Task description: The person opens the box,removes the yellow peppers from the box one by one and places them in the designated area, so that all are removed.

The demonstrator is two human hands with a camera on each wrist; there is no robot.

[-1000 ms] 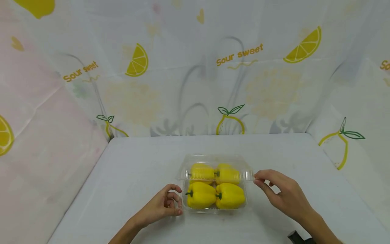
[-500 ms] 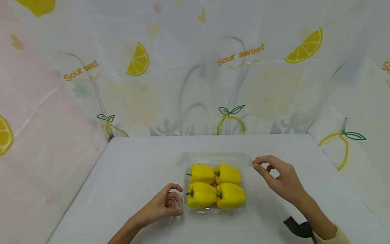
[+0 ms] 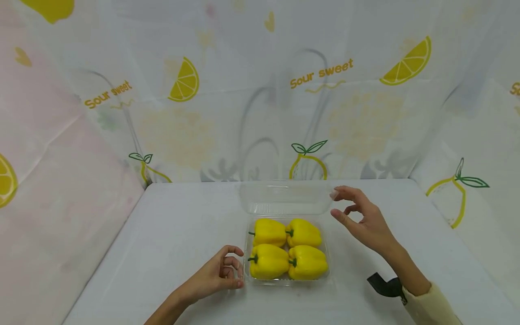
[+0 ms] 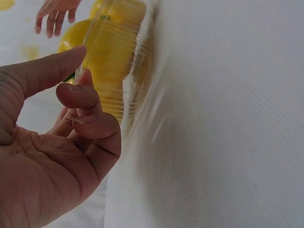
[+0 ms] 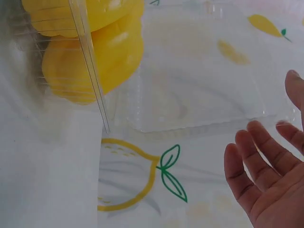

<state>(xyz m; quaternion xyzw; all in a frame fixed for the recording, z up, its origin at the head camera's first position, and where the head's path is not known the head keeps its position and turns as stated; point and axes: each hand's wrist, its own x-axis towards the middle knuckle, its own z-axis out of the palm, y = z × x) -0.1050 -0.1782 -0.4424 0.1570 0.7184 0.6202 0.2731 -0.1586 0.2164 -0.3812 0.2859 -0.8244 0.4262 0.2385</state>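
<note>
I work in a screened booth: a flat, white-surfaced table [image 3: 191,216] enclosed on three sides by pale, lightweight cloth [image 3: 227,122] printed with yellow lemons.

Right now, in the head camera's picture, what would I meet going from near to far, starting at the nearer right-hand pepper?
Nearer right-hand yellow pepper → farther right-hand yellow pepper → open clear lid → lemon-print backdrop.

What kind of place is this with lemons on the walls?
Probably a small booth, perhaps for filming: white, lemon-printed, cloth-like sheets stand behind and beside a flat white tabletop, where four yellow bell peppers sit in an open, clear plastic box.
</note>
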